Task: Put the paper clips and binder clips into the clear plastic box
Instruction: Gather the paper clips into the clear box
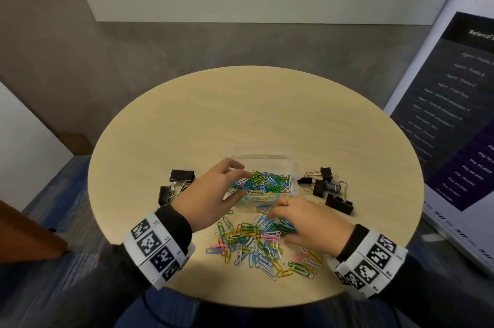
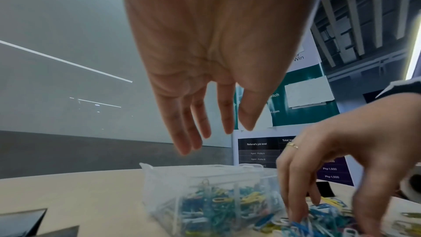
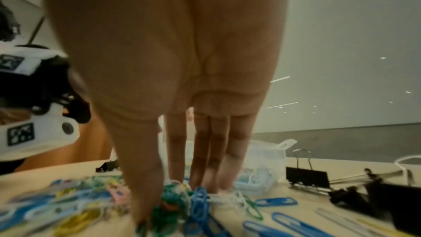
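On the round desk [image 1: 187, 119] stands the clear plastic box [image 1: 263, 164], near the middle and close to the person. It is open at the top and already holds many coloured paper clips.

The left hand [image 1: 211, 194] hangs over the left side of the box. Its fingers [image 2: 193, 129] are straight and a little spread, pointing down, and they hold nothing – the left wrist view shows them above the box rim, not touching it.

The right hand [image 1: 310, 223] is lower, just in front of the box, with a ring on one finger. Its fingers [image 3: 200, 159] and thumb reach down into the loose paper clips [image 1: 256, 247] that lie in a wide heap on the desk between the box and the person. The tips press together around a small bunch of green, blue and white clips – so this grip is closed on paper clips, though the picture is blurred there.

Black binder clips lie in two groups: the left binder clips [image 1: 173, 188] are beside the left wrist, and the right binder clips [image 1: 328, 191] are just right of the box.

A dark poster [image 1: 454, 113] with white text stands to the right of the desk.
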